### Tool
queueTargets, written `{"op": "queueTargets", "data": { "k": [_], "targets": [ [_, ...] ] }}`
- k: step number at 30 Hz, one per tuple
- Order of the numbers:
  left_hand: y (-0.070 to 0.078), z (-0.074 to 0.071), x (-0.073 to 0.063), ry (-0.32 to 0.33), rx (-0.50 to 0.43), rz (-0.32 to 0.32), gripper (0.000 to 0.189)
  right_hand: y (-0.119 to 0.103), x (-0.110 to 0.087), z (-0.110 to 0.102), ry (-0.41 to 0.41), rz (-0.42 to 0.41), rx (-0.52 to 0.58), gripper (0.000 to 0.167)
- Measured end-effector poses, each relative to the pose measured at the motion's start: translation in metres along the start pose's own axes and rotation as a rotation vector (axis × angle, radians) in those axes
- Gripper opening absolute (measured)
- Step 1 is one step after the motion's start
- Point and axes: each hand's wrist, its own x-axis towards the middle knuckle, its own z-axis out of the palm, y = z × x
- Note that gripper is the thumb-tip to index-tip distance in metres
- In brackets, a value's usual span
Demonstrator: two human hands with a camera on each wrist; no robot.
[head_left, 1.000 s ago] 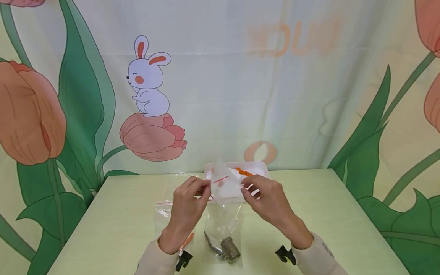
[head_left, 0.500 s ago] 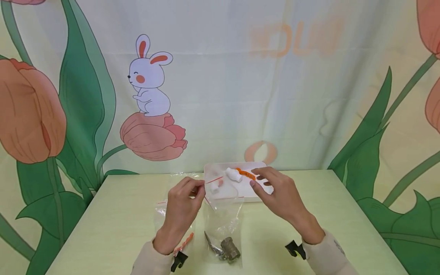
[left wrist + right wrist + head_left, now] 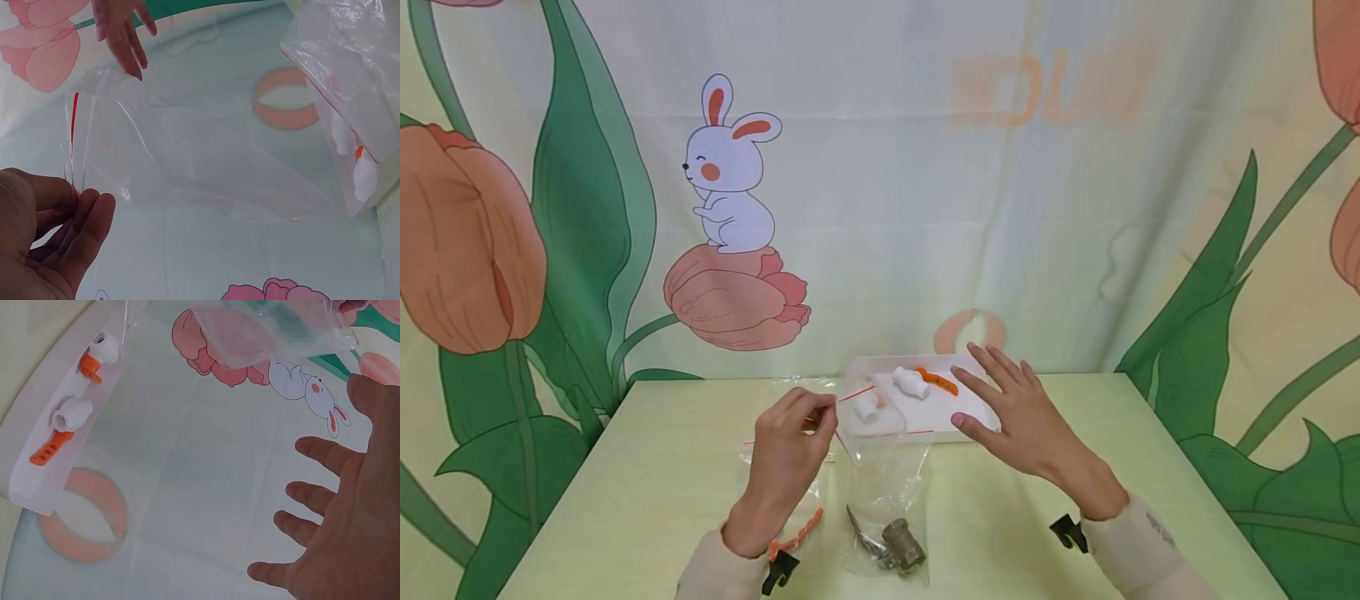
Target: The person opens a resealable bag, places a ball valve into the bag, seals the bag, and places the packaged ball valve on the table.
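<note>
My left hand [image 3: 790, 437] pinches the red-lined rim of a clear zip bag [image 3: 187, 162] between thumb and fingers. The bag hangs in front of the tray's left part, and nothing shows inside it. My right hand [image 3: 1033, 417] is in the air by the tray's right end, fingers spread, touching nothing. In the white tray [image 3: 958, 423] lie two white pipe fittings with orange handles; one fitting [image 3: 911, 382] with its orange handle [image 3: 938, 382] shows plainly, while the other fitting [image 3: 104, 347] is seen through the bag in the head view.
A second zip bag [image 3: 883, 483] lies flat before the tray, holding a metal pipe fitting [image 3: 903, 543] and a dark grey handle. Left of it, partly under my left forearm, another bag contains an orange piece [image 3: 799, 533]. A printed curtain [image 3: 880, 208] hangs behind the table.
My right hand has let go of the bag, moved right and spread its fingers. My left hand has drifted slightly left, still pinching the bag, so more of the tray shows.
</note>
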Motion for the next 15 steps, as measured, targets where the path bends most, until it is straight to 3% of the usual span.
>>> {"op": "queueTargets", "data": {
  "k": [15],
  "targets": [
    [-0.003,-0.004,-0.002,-0.022,0.036,-0.027,0.014,0.037,0.026,0.027,-0.132,0.052,-0.090,0.071]
  ]
}}
